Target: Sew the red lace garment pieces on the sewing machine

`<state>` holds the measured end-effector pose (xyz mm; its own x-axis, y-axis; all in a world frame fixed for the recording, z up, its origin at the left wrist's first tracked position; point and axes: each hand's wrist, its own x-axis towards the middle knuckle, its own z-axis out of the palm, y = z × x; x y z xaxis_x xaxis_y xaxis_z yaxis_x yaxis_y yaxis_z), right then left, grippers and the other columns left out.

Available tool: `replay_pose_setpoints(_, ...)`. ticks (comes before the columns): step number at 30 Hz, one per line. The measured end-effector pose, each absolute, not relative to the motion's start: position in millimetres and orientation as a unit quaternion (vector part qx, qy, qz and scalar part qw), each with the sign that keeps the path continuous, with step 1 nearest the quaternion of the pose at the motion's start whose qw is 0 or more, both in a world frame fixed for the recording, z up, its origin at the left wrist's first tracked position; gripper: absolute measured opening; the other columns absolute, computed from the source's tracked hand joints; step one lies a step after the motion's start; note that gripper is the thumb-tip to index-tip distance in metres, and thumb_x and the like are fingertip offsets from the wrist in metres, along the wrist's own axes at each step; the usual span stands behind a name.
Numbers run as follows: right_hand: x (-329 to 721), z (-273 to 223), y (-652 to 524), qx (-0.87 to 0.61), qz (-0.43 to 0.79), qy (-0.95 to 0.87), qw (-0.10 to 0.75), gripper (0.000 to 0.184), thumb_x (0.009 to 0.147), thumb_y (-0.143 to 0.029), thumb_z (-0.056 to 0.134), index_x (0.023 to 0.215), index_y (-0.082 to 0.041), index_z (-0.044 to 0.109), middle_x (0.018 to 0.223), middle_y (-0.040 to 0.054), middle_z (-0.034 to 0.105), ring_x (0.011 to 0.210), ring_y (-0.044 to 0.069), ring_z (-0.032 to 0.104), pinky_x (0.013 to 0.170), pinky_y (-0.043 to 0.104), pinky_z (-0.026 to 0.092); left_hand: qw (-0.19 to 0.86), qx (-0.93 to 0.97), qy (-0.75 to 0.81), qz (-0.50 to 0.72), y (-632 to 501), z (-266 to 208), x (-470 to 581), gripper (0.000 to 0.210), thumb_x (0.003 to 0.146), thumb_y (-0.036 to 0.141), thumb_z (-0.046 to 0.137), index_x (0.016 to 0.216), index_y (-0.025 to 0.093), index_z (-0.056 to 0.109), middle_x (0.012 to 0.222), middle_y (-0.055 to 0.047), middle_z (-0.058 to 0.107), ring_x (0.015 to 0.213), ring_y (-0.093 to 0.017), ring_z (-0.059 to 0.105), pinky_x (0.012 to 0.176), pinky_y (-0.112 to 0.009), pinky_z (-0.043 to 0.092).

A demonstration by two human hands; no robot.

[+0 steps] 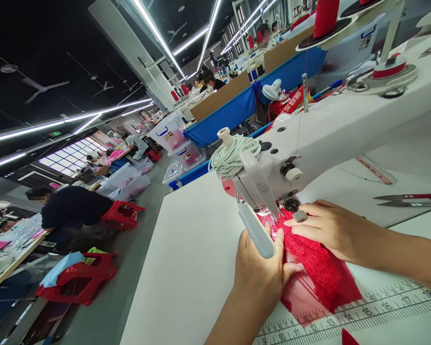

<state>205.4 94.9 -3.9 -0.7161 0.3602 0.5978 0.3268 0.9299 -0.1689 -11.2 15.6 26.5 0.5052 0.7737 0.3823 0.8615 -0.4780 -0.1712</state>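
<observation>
Red lace fabric [325,273] lies under the needle area of a white sewing machine [330,120], with a sheer red layer beneath the lace. Close to the presser foot [275,220], my left hand [260,270] grips the fabric's left side, thumb on top. A grey-white lamp-like bar [258,232] hides part of its fingers. My right hand [334,230] lies on the lace at the right, fingers stretched out and pressing it down; its thumb is hidden. A printed ruler scale [377,309] runs along the table's near edge below the fabric.
Dark-bladed scissors [409,199] lie at the right, near a strip of measuring tape [375,168]. A coil of pale cord [233,155] hangs on the machine head. Red stools [100,273] and plastic bins [168,132] stand beyond the white tabletop [179,249]. People sit farther off.
</observation>
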Motion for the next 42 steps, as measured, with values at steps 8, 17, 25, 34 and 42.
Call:
replay_pose_setpoints(8,215.9,6.5,92.9,-0.188,0.106,-0.941,0.260,0.055,0.070,-0.001,0.045,0.120,-0.018,0.063,0.114,0.0073,0.070,0.107,0.025,0.055,0.091,0.043,0.045,0.188,-0.874,-0.437,-0.097,12.4,36.5,-16.0,0.056,0.092,0.058,0.056,0.124,0.013,0.062,0.115,-0.016,0.068,0.093,-0.027,0.064,0.083,-0.044,0.051)
replay_pose_setpoints(17,219.0,9.0,84.3,-0.206,0.108,-0.944,0.232,0.025,0.078,-0.001,0.045,0.084,-0.022,0.057,0.100,0.0020,0.065,0.079,0.018,0.055,0.066,0.029,0.038,0.125,-0.910,-0.392,-0.043,-17.5,54.5,-3.7,0.021,0.093,0.017,0.052,0.073,0.018,0.058,0.070,-0.001,0.056,0.062,-0.015,0.053,0.051,-0.027,0.041)
replay_pose_setpoints(25,218.3,5.2,89.2,-0.273,0.095,-0.929,0.232,0.023,0.072,0.001,0.040,0.074,-0.022,0.046,0.080,-0.0005,0.058,0.062,0.015,0.049,0.055,0.028,0.026,0.124,-0.917,-0.376,-0.050,-16.8,56.1,-12.5,0.028,0.098,0.008,0.032,0.093,0.019,0.057,0.083,-0.001,0.059,0.072,-0.014,0.055,0.061,-0.023,0.045)
replay_pose_setpoints(34,231.9,31.1,65.1,-0.233,0.130,-0.954,0.133,0.049,0.062,-0.017,0.055,0.110,-0.024,0.059,0.119,0.0069,0.062,0.081,0.023,0.063,0.058,0.028,0.036,0.060,-0.861,-0.497,-0.090,-5.9,43.6,11.4,0.011,0.076,0.015,0.057,0.069,0.020,0.049,0.070,0.001,0.048,0.062,-0.014,0.048,0.055,-0.025,0.037)
replay_pose_setpoints(42,190.2,24.2,69.2,-0.262,0.196,-0.919,0.221,0.017,0.083,-0.014,0.042,0.068,-0.022,0.042,0.070,0.0021,0.057,0.061,0.018,0.051,0.056,0.028,0.033,0.024,-0.832,-0.540,-0.123,-5.6,48.2,18.6,0.013,0.074,0.019,0.061,0.070,0.021,0.049,0.070,0.002,0.051,0.060,-0.014,0.046,0.053,-0.025,0.036)
